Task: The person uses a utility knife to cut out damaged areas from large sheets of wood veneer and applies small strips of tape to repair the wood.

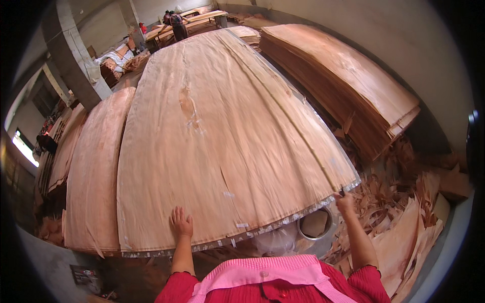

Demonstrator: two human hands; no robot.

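Note:
A large stack of thin wood veneer sheets spreads out in front of me. Its near edge carries many small white tape pieces, and the top sheet shows wrinkles, a short split and a torn patch. My left hand lies flat on the top sheet near this edge, fingers spread. At the near right corner, my right hand is closed around something small and dark, too little of which shows to name. A long narrow seam in the veneer runs from the far end down to that hand.
A narrower veneer stack adjoins on the left; another tall stack stands by the right wall. Veneer scraps heap at my right, beside a round metal ring. A concrete pillar rises far left. People work at the back.

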